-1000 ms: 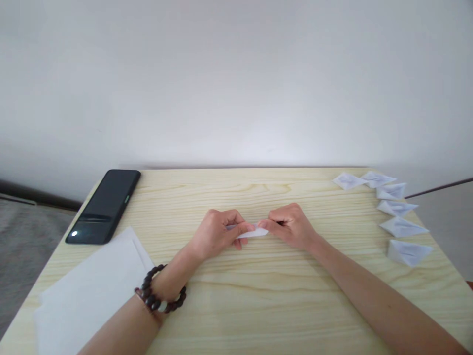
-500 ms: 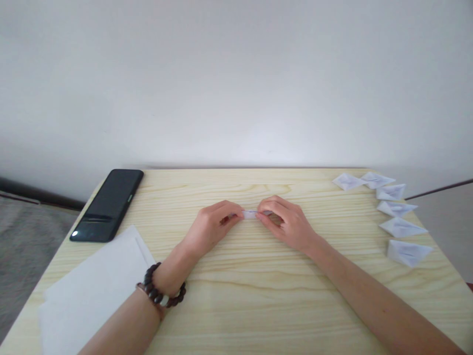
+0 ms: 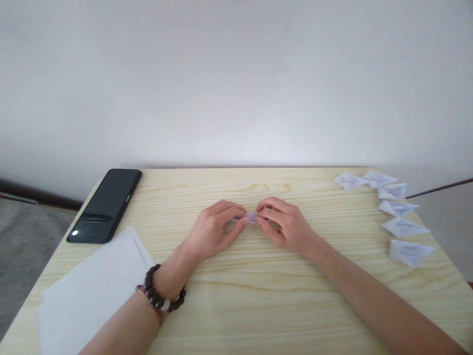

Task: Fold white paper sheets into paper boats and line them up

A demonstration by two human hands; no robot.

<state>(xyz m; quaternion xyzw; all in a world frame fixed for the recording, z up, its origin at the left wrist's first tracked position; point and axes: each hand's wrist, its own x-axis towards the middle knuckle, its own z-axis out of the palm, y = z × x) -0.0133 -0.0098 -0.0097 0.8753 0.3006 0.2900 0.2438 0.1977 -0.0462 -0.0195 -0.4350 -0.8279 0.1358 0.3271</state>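
Observation:
A small folded white paper (image 3: 252,217) is pinched between my two hands above the middle of the table. My left hand (image 3: 218,226) grips its left end with thumb and fingertips. On the opposite end, the thumb and fingers of my right hand (image 3: 286,224) are closed. Only a short middle part of the paper shows; my fingers hide most of it, so its full shape cannot be made out. A dark bead bracelet (image 3: 157,296) circles my left wrist.
Several folded paper boats (image 3: 401,227) form a curved row at the right edge of the wooden table (image 3: 258,301). At the left lie a black phone (image 3: 105,204) and a few white paper sheets (image 3: 92,291). Behind the table rises a white wall (image 3: 236,88).
My fingers have shifted inward on the folded paper, and its visible part now looks more opened and rounded. Both hands stay in nearly the same place.

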